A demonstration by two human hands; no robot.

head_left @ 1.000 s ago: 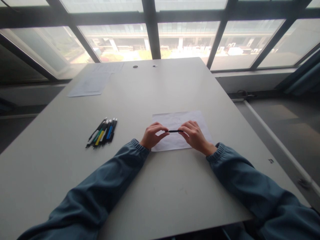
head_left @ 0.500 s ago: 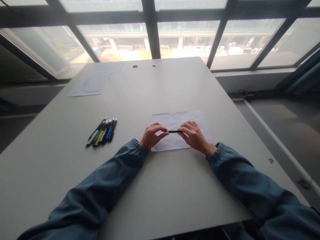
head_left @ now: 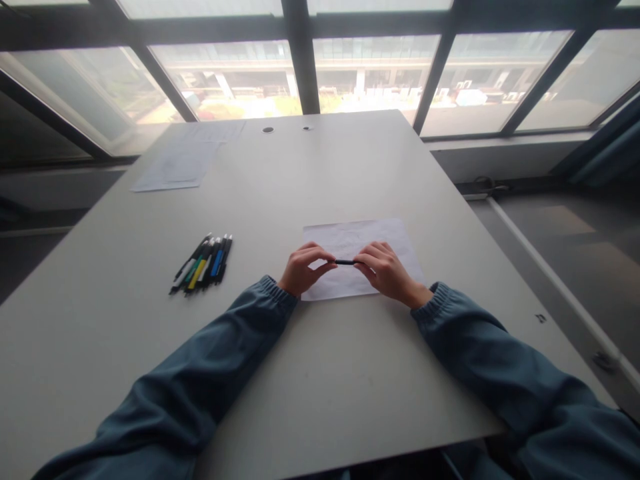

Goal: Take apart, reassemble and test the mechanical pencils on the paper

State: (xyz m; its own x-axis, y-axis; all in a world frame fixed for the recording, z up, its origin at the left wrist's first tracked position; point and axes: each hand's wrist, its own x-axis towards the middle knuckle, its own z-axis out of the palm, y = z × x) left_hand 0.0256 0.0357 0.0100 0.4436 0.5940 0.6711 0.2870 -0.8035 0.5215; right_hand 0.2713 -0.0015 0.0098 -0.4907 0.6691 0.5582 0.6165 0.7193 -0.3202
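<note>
A dark pen (head_left: 345,262) lies level between my two hands, over a sheet of white paper (head_left: 345,288). Thumb and fingers of my left hand (head_left: 306,268) pinch its left end. At the other end my right hand (head_left: 386,268) grips it the same way, so both tips of the pen are covered by fingers. The paper lies flat on the table, partly under my hands, with faint marks on it too blurred to read. To the left of my left hand is a bunch of several pens (head_left: 203,265) with black, white, green, yellow and blue parts.
The white table (head_left: 330,373) reaches to the windows (head_left: 375,73). More paper sheets (head_left: 173,163) lie at its far left. Two round fittings sit near the back edge, one a grommet (head_left: 268,130). A small dark mark (head_left: 541,319) is near the right edge.
My hands have drawn slightly closer together on the pen, and a little less of it shows between them. The whole view has shifted very slightly; the paper and the bunch of pens lie as before.
</note>
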